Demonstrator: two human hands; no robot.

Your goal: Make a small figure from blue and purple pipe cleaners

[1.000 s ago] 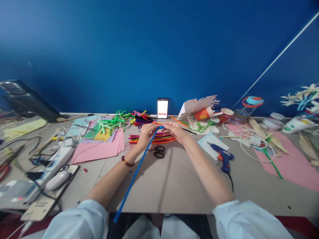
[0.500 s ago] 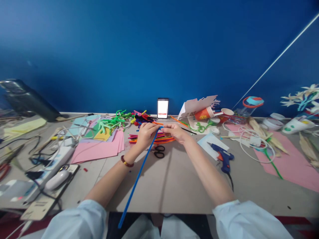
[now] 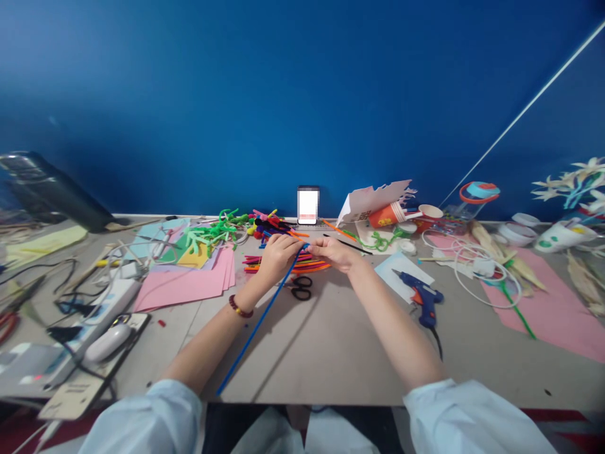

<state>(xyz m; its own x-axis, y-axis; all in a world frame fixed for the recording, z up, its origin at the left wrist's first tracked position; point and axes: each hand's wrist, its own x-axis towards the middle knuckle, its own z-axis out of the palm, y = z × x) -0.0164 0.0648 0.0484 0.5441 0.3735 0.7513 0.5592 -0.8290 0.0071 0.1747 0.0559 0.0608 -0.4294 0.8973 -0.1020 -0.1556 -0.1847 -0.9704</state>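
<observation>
A long blue pipe cleaner (image 3: 258,325) runs from my fingertips down toward the table's front edge. My left hand (image 3: 278,253) pinches its upper end, fingers closed. My right hand (image 3: 336,252) meets it there, also pinched on that end. An orange pipe cleaner tip (image 3: 297,234) pokes out above my left hand; whether a hand holds it I cannot tell. Both hands hover over a pile of coloured pipe cleaners (image 3: 309,263) and black scissors (image 3: 300,287).
A blue glue gun (image 3: 422,298) lies to the right on white paper. Pink paper sheets (image 3: 189,284) and green pipe cleaner shapes (image 3: 212,232) lie left. A phone (image 3: 308,205) stands against the blue wall. Paper cups (image 3: 392,216), white cord (image 3: 472,271), a power strip (image 3: 106,309) clutter the sides.
The blue pipe cleaner's lower end has swung, now ending a little higher near the table's front edge. Both hands stay together at its upper end, shifted only slightly.
</observation>
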